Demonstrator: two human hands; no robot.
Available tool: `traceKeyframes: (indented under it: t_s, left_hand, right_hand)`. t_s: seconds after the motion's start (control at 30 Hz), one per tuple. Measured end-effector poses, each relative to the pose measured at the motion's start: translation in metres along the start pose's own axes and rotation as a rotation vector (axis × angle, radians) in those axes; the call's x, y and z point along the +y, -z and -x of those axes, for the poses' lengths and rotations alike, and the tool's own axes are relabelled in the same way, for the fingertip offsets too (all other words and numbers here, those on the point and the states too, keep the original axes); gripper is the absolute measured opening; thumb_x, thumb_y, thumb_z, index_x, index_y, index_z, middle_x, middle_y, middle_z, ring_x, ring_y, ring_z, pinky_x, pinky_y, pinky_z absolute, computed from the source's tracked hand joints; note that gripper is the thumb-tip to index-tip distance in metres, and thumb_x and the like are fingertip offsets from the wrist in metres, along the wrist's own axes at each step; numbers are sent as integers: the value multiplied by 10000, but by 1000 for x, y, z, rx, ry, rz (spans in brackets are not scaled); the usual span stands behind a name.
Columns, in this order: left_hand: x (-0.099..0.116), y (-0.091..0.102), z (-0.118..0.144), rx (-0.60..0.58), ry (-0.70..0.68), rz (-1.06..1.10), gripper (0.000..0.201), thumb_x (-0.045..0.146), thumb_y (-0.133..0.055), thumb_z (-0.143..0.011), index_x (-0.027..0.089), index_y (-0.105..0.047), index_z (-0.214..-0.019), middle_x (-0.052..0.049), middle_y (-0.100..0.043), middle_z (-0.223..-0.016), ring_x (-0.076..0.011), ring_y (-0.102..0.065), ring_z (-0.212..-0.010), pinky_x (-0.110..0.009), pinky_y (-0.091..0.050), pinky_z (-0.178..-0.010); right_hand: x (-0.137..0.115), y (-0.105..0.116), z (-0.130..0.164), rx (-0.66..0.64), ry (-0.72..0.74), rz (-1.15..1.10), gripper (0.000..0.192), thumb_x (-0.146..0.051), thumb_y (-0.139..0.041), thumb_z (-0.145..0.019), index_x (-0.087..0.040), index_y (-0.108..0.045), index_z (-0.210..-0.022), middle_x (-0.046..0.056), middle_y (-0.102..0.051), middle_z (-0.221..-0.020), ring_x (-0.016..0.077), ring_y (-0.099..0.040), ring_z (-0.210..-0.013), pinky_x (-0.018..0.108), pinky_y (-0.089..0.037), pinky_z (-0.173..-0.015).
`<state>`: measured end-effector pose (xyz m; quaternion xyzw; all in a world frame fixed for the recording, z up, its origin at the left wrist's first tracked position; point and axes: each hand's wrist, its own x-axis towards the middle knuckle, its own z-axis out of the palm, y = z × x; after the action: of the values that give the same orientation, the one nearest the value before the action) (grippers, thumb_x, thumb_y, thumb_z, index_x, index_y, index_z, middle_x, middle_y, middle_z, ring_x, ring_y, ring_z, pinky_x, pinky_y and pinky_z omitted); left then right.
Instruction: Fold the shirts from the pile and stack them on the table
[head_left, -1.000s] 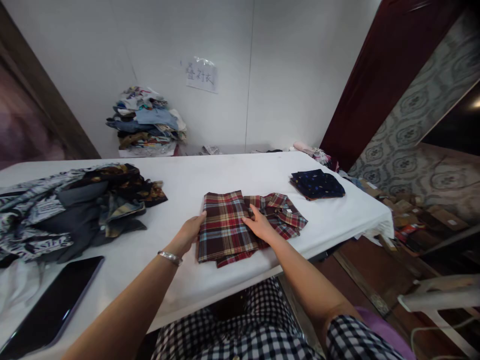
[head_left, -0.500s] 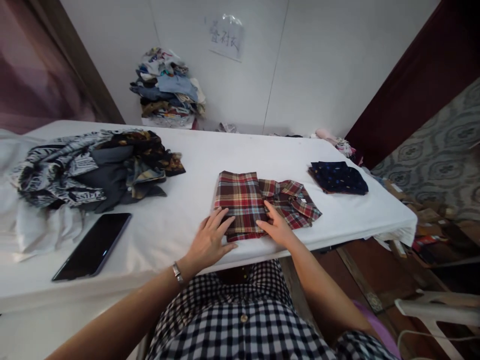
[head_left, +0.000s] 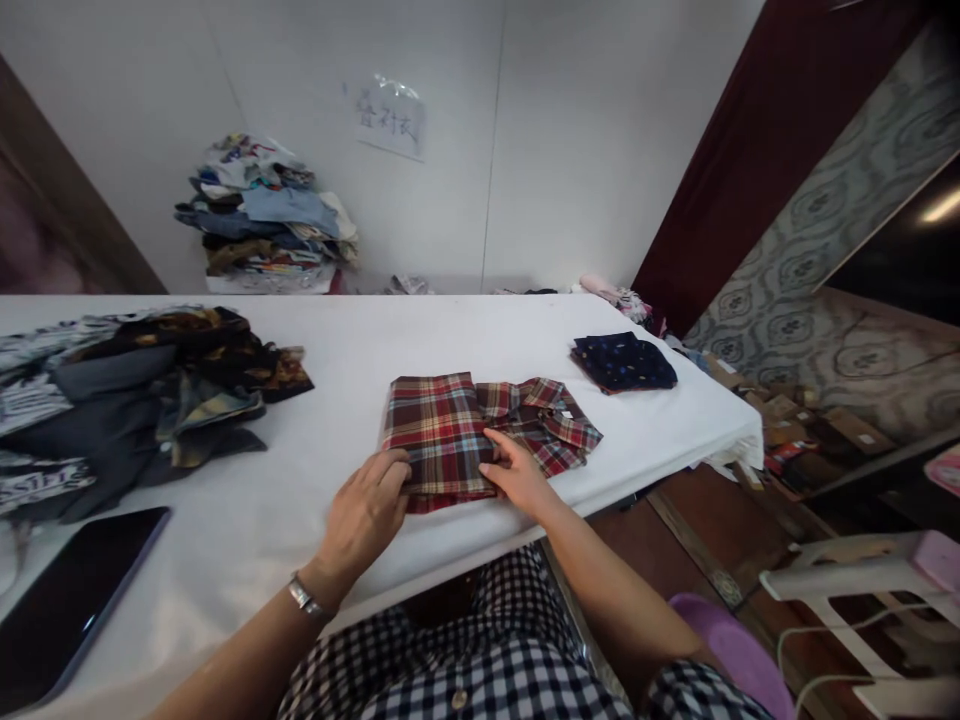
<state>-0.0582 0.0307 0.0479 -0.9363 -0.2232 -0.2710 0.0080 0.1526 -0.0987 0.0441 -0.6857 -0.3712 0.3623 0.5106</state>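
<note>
Head view: plaid shirt lies folded near the front edge of the white table, at centre. Left hand rests at the shirt's 7 o'clock corner, fingers together and curled onto the fabric edge. Right hand lies flat at the shirt's 5 o'clock side, fingers slightly apart, pressing the cloth. Navy folded garment sits at 2 o'clock, well apart. Clothing pile lies at 9 o'clock; phone at 8 o'clock. Compared with half a second ago, the left-hand fingers have drawn in from spread to curled.
</note>
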Motion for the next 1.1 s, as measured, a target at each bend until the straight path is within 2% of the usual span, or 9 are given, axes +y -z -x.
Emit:
traceKeyframes:
  t_s: [0.17,0.27,0.4,0.5,0.63,0.77,0.83,0.97,1.1]
  left_hand:
    - [-1,-10,2,-107,18,-66,293,-4,-399,-725,209,-579,-817,-76,-678,-958,-228,-630,-859,-341,-518,-738]
    - [2,-8,2,-166,55,-18,288,4,-396,-710,212,-575,-797,-75,-667,-955,-235,-618,-891,-353,-510,-766]
    - [-1,2,-1,-226,141,191,185,106,-473,-701,219,-589,-788,-67,-663,-996,-230,-613,-926,-358,-506,-820]
    - [-11,8,-7,-247,256,423,140,326,-537,-766,237,-630,-822,-55,-679,-1061,-225,-624,-962,-342,-506,-876]
    - [-31,8,-21,-174,609,448,472,581,-501,-781,209,-637,-1037,-103,-656,-1179,-230,-652,-826,-386,-526,-828]
    - [-43,-6,-43,-281,853,519,718,601,-574,-750,139,-517,-1296,-171,-658,-1203,-306,-670,-974,-438,-524,-864]
    - [-41,-13,-55,-319,910,673,726,564,-656,-712,145,-524,-1291,-164,-676,-1187,-314,-670,-1010,-431,-537,-859]
    - [-27,-15,-76,-288,985,1069,543,358,-723,-675,157,-596,-1164,-117,-736,-1041,-269,-707,-890,-385,-578,-776]
    - [-33,3,-79,-79,944,802,568,309,-701,-680,197,-571,-1221,-83,-734,-1030,-271,-695,-929,-414,-551,-857]
  right_hand:
    - [-1,3,4,-66,109,424,587,-224,-631,-811,-247,-511,-1386,7,-645,-815,159,-577,-732,320,-487,-744]
    - [-10,6,7,9,218,545,502,-264,-603,-849,-235,-549,-1347,49,-674,-964,176,-606,-816,348,-492,-817]
    - [-13,11,2,113,365,610,438,-268,-544,-900,-225,-547,-1336,98,-608,-1249,203,-585,-1068,378,-468,-956]
    - [-6,16,-5,37,388,695,324,-243,-571,-889,-195,-650,-1200,103,-651,-1171,225,-561,-1134,406,-439,-1010]
    - [2,28,-15,96,361,556,306,-262,-569,-892,-213,-666,-1178,95,-664,-1185,216,-594,-1110,398,-472,-976]
    - [2,31,-26,184,228,373,423,-336,-558,-897,-225,-586,-1304,100,-674,-1163,206,-655,-959,397,-520,-884]
    - [1,24,-30,123,152,294,499,-381,-557,-900,-236,-518,-1375,94,-687,-1133,206,-667,-930,404,-526,-877]
    - [-6,1,-34,44,162,267,617,-390,-636,-851,-276,-449,-1428,86,-613,-1311,243,-576,-1203,435,-453,-1026]
    - [-12,-19,-36,45,250,215,609,-338,-630,-859,-291,-436,-1434,62,-560,-1388,226,-532,-1265,413,-430,-1060]
